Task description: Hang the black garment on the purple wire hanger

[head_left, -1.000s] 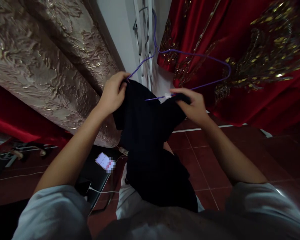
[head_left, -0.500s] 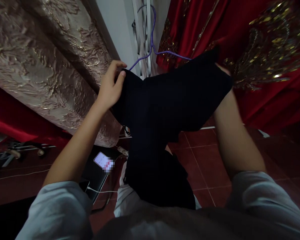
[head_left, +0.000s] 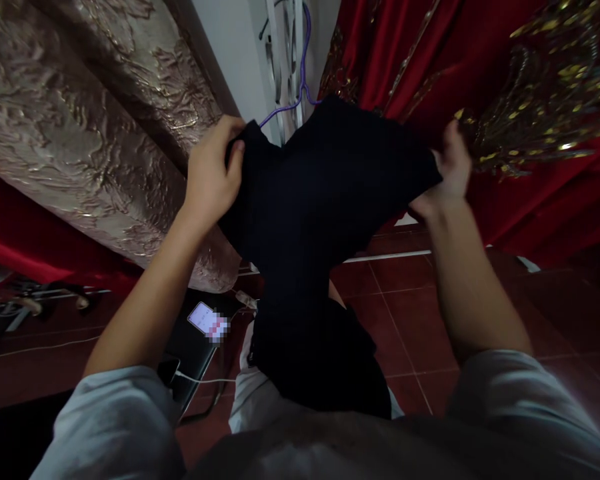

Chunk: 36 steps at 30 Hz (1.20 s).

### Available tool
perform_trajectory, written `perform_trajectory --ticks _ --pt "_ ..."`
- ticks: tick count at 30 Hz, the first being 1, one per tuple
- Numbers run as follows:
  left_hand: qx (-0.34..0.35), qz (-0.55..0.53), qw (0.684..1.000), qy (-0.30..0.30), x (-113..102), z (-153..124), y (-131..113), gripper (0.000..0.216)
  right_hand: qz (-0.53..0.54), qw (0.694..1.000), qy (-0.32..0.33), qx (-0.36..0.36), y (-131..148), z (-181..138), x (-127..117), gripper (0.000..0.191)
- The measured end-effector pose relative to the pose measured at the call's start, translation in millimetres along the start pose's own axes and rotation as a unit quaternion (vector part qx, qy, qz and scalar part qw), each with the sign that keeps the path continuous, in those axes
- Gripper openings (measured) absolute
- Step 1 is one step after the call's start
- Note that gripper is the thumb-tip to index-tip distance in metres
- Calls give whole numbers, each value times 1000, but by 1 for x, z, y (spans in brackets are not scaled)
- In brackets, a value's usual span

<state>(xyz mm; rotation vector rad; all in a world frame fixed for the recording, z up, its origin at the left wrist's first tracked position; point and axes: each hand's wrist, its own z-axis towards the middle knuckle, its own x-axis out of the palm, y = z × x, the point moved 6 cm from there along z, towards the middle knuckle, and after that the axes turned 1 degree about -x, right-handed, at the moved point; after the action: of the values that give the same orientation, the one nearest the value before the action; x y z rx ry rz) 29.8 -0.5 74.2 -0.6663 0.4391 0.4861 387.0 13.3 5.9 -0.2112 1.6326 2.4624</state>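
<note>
A dark garment (head_left: 325, 200) hangs stretched between my two hands and droops down to my lap. My left hand (head_left: 211, 175) is closed on its left shoulder. My right hand (head_left: 447, 170) grips its right edge, fingers curled. A purple wire hanger (head_left: 300, 80) pokes out above the garment; its hook rises toward the white rail (head_left: 280, 53), and most of its frame is hidden under the cloth.
A gold brocade dress (head_left: 90, 120) hangs at left, and a red dress with gold embroidery (head_left: 520, 107) at right. A lit phone (head_left: 209, 321) with a white cable lies on a dark stool at lower left. The floor is dark red tile (head_left: 410, 307).
The garment has been pulled across the hanger, which was bare on the right a second ago. My right hand moved up and right with the cloth. My left hand stayed at the left shoulder.
</note>
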Motion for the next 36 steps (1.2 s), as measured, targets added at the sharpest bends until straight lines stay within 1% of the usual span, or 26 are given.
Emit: perform_trajectory --ticks 1,3,5,6,8,10,11,12,13,14,16,17,18,19,20,22,24,25,26,27,29,30,31,32,33,36 --pt "7 0 1000 11 3 1 -7 31 30 999 -2 16 7 -4 -6 68" --pt "19 3 999 38 12 4 -25 38 73 997 -2 30 26 -12 -10 43" --pt "25 -6 998 58 20 4 -44 43 87 996 -16 -5 53 -20 -9 23" --pt "27 -18 998 61 21 3 -52 45 92 995 -36 -34 66 -25 -8 19" --pt "30 -61 996 51 21 2 -66 43 71 988 -99 -92 87 -41 -6 20" --pt "27 -131 991 32 17 1 -74 36 -3 980 -142 -142 102 -62 3 22" --pt "13 -173 985 25 15 1 -75 32 -51 975 -136 -165 108 -74 13 21" --pt "-13 -211 977 22 13 2 -74 29 -97 971 -107 -190 113 -85 26 20" --pt "-51 -240 969 23 12 1 -71 27 -133 965 -57 -217 117 -96 42 19" --pt "-97 -259 961 29 12 -1 -68 28 -159 957 16 -243 119 -106 61 23" --pt "-196 -283 938 47 13 -10 -59 28 -180 925 176 -283 118 -125 96 44" --pt "-239 -301 922 53 13 -18 -56 23 -178 907 240 -296 115 -132 108 53" --pt "-276 -325 902 59 12 -28 -53 15 -171 894 281 -303 111 -134 116 57" --pt "-305 -349 883 72 11 -39 -52 8 -161 891 300 -302 106 -132 118 55" --pt "-321 -360 871 96 9 -50 -52 7 -153 897 294 -293 99 -125 117 50" --pt "-316 -329 871 182 4 -72 -58 8 -149 923 237 -263 80 -102 105 41" --pt "-275 -244 887 279 -5 -89 -64 7 -158 946 164 -233 57 -80 92 51" --pt "-251 -201 896 305 -12 -94 -65 8 -159 952 144 -220 45 -71 88 61" --pt "-230 -165 908 309 -19 -95 -65 9 -154 956 145 -204 33 -65 87 67" --pt "-212 -138 922 294 -27 -94 -63 11 -140 959 168 -180 22 -61 89 65" --pt "-188 -100 953 216 -43 -84 -54 14 -91 960 247 -97 3 -58 96 47" --pt "-182 -89 964 173 -50 -78 -47 15 -57 959 273 -45 -3 -58 97 44" --pt "-177 -85 971 132 -54 -73 -39 16 -18 962 273 3 -6 -55 97 45" --pt "-170 -85 977 93 -56 -68 -32 18 23 968 245 39 -6 -49 93 46" --pt "-156 -85 983 50 -58 -63 -26 20 61 978 193 57 -3 -40 86 46" --pt "-55 -35 993 -94 -61 -57 -24 25 151 988 7 22 22 -2 61 32"
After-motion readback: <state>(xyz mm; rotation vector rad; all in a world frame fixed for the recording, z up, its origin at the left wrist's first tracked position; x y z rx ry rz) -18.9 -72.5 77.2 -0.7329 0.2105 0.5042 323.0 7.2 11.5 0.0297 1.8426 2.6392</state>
